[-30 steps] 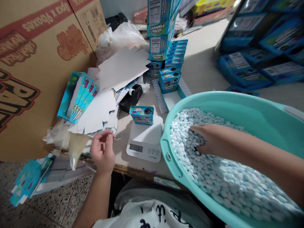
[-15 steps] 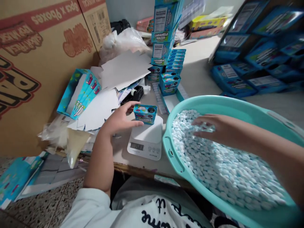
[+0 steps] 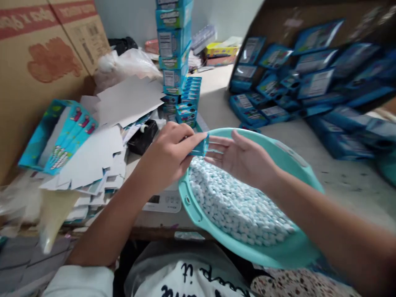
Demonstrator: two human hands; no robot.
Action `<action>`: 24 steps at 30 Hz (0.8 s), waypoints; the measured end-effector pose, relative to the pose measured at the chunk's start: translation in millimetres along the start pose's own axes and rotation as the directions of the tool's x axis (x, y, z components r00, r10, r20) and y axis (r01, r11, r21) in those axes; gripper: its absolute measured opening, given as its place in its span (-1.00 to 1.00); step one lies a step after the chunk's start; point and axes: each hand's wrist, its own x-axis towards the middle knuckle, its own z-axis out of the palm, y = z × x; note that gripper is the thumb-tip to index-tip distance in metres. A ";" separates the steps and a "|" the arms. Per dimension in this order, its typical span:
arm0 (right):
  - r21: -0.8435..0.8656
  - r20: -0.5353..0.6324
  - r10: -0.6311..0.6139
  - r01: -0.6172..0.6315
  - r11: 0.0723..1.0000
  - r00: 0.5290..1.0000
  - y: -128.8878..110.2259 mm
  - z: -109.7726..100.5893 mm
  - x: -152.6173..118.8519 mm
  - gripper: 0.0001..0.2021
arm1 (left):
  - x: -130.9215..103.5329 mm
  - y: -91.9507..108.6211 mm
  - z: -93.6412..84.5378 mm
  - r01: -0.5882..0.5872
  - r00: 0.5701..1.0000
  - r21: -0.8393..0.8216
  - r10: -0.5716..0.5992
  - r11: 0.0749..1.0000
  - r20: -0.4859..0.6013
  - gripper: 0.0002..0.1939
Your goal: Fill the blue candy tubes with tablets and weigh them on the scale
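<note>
My left hand (image 3: 175,150) grips a small blue candy box (image 3: 201,147), tilted above the left end of a turquoise tub (image 3: 192,210). Most of the box is hidden behind my fingers. My right hand (image 3: 243,159) is open, palm turned toward the box, its straight fingers at the box's end; whether they touch it I cannot tell. Wrapped white and pale blue candies (image 3: 238,206) lie in the tub below both hands. Left of the tub sits the white kitchen scale (image 3: 171,202), partly covered by my left forearm, with no box visible on it.
Stacked blue display boxes (image 3: 171,45) rise at the back, with small candy boxes (image 3: 186,113) before them. Flat white cartons (image 3: 126,101) and an open blue display box (image 3: 46,132) lie left, by a large cardboard box (image 3: 58,62). A carton (image 3: 247,24) spills blue packs at right.
My left hand has lifted the candy box off the scale and carried it right, over the tub. My right hand has risen from the candies to the box. The view has shifted right.
</note>
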 end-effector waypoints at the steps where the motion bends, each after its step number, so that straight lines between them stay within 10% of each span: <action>1: 0.077 0.003 0.043 -0.043 0.996 0.999 -0.7 2.9 -1.2 -0.57 | 6.9 4.5 3.8 -0.049 0.997 0.011 0.048 0.999 0.060 -0.61; 15: 0.248 -0.147 0.104 -0.065 0.966 0.984 -6.5 -3.7 2.1 -0.50 | 19.3 16.7 25.5 -0.195 0.981 0.247 0.187 0.949 0.056 -0.65; 20: -0.165 -0.182 -0.019 -0.011 0.986 0.983 -6.0 -14.4 2.4 -0.55 | 2.4 14.6 2.1 0.029 0.993 0.082 -0.020 0.996 -0.117 -0.63; 24: -0.632 -0.209 -0.224 0.043 0.773 0.952 -4.9 -19.3 3.1 -0.51 | -28.1 -0.9 -15.1 0.373 0.902 -0.107 -0.388 0.922 -0.192 -0.58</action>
